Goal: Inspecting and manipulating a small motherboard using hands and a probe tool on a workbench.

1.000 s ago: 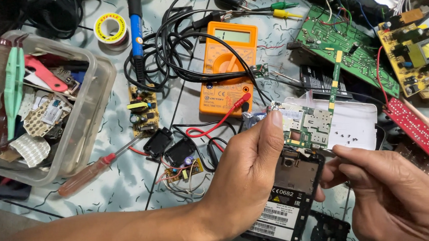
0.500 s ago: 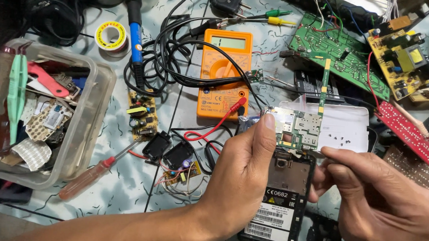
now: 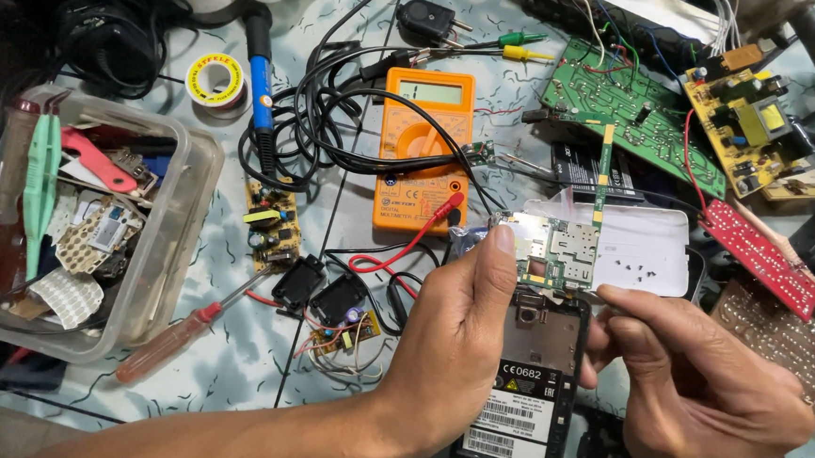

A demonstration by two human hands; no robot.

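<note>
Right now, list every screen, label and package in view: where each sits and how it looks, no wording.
Multimeter screen: top of the orange meter, centre of the bench; small grey-green rectangle.
Phone labels: inside the open black phone under the left hand; white rectangles with dark print and barcodes.
Solder reel label: upper left; yellow ring on a white spool.
White lid: behind the right hand; rounded rectangle holding tiny screws.

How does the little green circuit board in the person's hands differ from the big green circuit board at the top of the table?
The small green phone circuit board is held at the open black phone by the left hand and right hand; the large green circuit board lies untouched on the table. The small one carries silver metal shields; the large one has wires attached. Both are green and bare.
</note>
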